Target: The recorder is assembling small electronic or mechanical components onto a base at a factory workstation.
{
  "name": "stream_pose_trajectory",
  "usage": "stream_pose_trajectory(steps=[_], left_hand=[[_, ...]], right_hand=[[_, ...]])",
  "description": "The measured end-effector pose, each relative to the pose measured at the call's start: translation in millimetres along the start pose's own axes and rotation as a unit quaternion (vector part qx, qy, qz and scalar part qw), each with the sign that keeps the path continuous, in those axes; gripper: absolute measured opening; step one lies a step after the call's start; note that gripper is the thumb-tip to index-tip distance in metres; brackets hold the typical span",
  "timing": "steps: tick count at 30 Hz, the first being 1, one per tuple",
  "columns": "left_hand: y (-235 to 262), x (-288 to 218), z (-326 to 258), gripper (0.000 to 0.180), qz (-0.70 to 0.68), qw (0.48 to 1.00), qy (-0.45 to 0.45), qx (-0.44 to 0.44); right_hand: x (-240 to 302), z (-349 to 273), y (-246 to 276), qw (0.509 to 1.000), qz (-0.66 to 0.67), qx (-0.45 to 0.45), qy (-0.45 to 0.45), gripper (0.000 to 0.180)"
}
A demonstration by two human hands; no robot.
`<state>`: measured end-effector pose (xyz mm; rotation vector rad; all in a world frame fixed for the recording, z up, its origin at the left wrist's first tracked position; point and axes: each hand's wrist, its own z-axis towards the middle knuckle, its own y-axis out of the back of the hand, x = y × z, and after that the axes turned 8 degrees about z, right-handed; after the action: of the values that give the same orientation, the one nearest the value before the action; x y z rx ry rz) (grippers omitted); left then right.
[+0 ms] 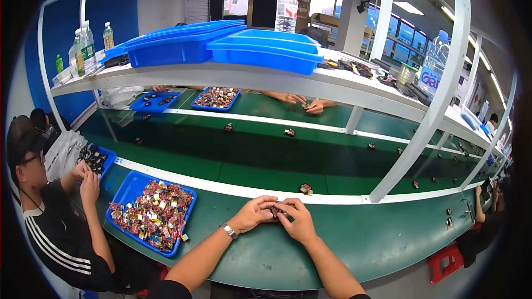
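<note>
My left hand (253,214) and my right hand (296,218) meet over the green work table, close to the belt's white edge rail. Between their fingertips they pinch one small dark part with reddish bits (274,211); the fingers cover most of it, so its exact kind is hard to make out. A watch with a metal band is on my left wrist. Left of my forearm stands a blue tray (192,211) heaped with small wired components (152,213) in red, yellow, white and black. Just beyond my hands, another small component (306,189) lies by the rail.
A green conveyor belt (244,158) carries several scattered small parts. Above it runs a white shelf (183,76) with blue trays (266,50) and bottles, held by white posts (413,122). A co-worker (61,216) sits at left beside a tray of black parts (95,160); another person's hands (310,105) work opposite.
</note>
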<state>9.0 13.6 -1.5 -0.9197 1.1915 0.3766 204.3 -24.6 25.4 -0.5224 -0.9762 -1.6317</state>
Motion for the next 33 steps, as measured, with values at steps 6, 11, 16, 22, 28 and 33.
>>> stream_pose_trajectory(steps=[6,11,16,22,28,33], left_hand=[[-0.5,2.9,-2.5,0.047,0.004,1.000,0.021,-0.009],[-7.4,0.9,-10.8,0.042,0.043,0.997,0.047,-0.044],[-7.2,-0.6,-19.2,0.039,0.070,0.993,0.062,-0.069],[-3.3,4.2,-18.7,0.036,0.090,0.990,0.060,-0.087],[-3.8,3.2,-18.3,0.037,0.098,0.989,0.069,-0.082],[-5.0,1.6,-16.7,0.042,0.136,0.989,0.043,-0.046]], right_hand=[[2.0,0.9,3.3,0.981,-0.142,0.024,0.127,0.026],[2.4,1.9,0.9,0.970,-0.179,0.056,0.153,0.024],[4.4,0.1,-7.9,0.965,-0.196,0.094,0.147,0.024],[-2.8,1.2,-7.7,0.976,-0.152,0.116,0.101,0.019],[-6.0,0.6,1.7,0.983,-0.109,0.147,0.027,0.015],[-3.7,-1.0,2.7,0.988,-0.093,0.124,-0.004,0.014]])
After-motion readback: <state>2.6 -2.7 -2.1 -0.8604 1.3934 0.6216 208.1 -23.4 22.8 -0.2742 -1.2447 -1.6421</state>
